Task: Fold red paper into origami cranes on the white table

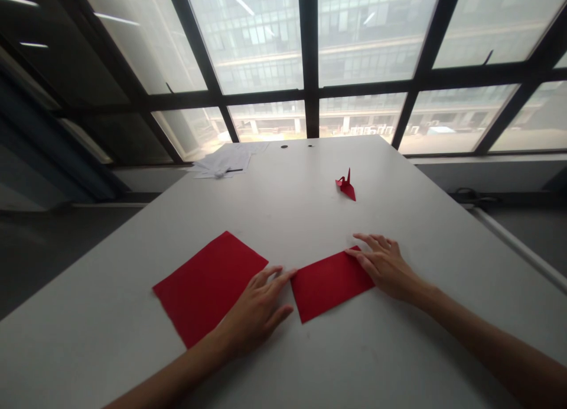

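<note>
Flat, matte red paper rectangle (330, 288) between left hand (254, 311) and right hand (390, 270)

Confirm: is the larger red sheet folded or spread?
Spread: the larger red sheet lies flat and broad, no fold visible, though the left hand hides part.

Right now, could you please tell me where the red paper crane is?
In the head view, the red paper crane sits right of centre on the white table, beyond the right hand, toward the windows.
</note>
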Available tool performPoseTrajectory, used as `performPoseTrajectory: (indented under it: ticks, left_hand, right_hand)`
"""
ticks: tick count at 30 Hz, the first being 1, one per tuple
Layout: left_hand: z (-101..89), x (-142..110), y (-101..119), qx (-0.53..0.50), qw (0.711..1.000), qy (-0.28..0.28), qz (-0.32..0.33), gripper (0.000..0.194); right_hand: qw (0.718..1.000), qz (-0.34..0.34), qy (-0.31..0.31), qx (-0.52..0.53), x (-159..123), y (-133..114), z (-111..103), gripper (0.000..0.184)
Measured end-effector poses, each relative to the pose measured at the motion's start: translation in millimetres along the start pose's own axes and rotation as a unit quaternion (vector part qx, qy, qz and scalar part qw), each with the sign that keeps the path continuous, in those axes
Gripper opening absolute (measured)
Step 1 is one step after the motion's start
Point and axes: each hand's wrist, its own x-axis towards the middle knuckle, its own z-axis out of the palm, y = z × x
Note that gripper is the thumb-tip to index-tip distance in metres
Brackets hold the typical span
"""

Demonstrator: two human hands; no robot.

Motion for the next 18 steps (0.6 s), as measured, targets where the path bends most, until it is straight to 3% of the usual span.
performPoseTrajectory:
  ticks: [4,8,11,14,18]
  left_hand:
    - [-9.2,3,4,-0.047,0.999,-0.004,-0.014,0.056]
    - [-22.4,12,4,-0.127,0.990,-0.030,-0.044,0.051]
    - [-26.5,28,5,-0.192,0.980,-0.024,-0.046,0.047]
    - [-24.0,52,15,-0.189,0.980,0.041,-0.041,0.039]
    - [-17.1,86,39,-0.106,0.994,0.024,0.013,0.038]
  right_hand:
    - [0.992,0.098,0.074,0.032,4,29,1,0.046]
    - [0.984,0.087,0.143,0.064,6,26,1,0.035]
    - [0.994,0.010,0.086,0.062,3,6,2,0.036]
    - [0.998,-0.030,0.031,0.040,1,-10,4,0.041]
    - [0.998,-0.029,0.048,0.018,5,-15,4,0.043]
